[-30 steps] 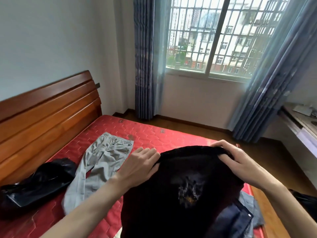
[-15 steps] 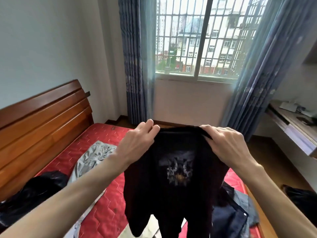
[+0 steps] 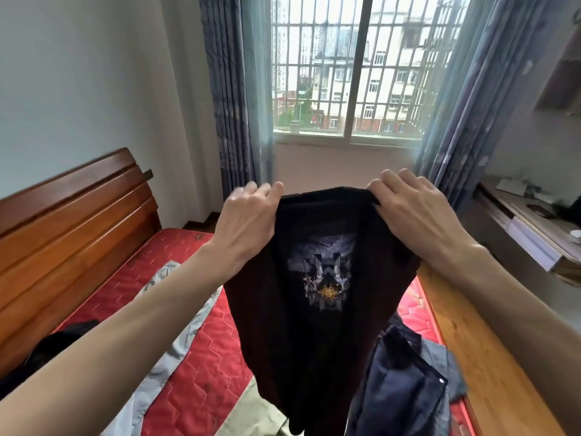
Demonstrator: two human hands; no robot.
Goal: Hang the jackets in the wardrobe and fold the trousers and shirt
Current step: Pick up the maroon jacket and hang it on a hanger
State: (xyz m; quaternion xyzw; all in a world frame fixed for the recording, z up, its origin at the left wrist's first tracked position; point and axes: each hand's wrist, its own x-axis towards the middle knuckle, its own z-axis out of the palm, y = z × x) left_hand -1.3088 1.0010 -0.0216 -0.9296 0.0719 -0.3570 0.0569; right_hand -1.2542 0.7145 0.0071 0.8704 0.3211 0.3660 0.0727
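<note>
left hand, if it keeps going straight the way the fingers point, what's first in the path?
The left hand grips the top edge of the dark shirt, fingers pointing up and away toward the window. Past the shirt edge the way looks free until the left curtain or the wall below the window; depth is unclear.

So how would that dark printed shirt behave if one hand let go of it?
Probably floppy: the dark shirt hangs limp from the left hand and right hand, narrowing downward. It seems light, since fingers pinching only its top edge carry it. Released on one side, it would likely swing and collapse toward the other.
</note>
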